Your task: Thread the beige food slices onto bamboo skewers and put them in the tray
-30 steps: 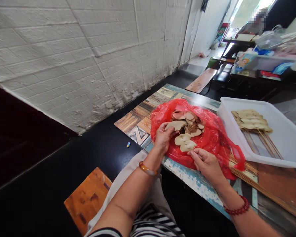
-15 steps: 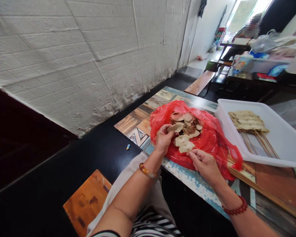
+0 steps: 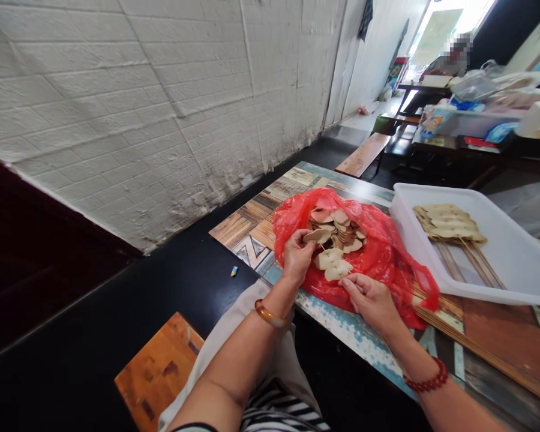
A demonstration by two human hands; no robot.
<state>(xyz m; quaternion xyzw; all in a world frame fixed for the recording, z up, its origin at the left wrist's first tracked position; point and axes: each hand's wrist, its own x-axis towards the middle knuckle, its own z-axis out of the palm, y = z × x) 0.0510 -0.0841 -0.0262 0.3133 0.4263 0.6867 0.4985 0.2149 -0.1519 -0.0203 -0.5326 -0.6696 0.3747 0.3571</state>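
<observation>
My left hand (image 3: 297, 255) pinches a flat, pale beige slice (image 3: 317, 236) between thumb and fingers, at the mouth of a red plastic bag (image 3: 389, 258). Lower right, my right hand (image 3: 369, 298) is closed at the near end of a skewer threaded with pale slices (image 3: 333, 264); its fingers cover most of the stick. A bit of thin stick shows between these slices and the left hand's slice. Behind both hands, a pile of loose slices (image 3: 341, 223) lies in the opened bag.
To the right, a white plastic tub (image 3: 517, 264) holds filled skewers (image 3: 450, 223). Bare bamboo sticks (image 3: 481, 348) lie along the patterned table (image 3: 276, 201). A wooden stool (image 3: 159, 369) stands at lower left, by a white wall. A person sits far back near the doorway.
The view has shifted slightly. Both hands keep their hold, with almost no movement relative to the bag.
</observation>
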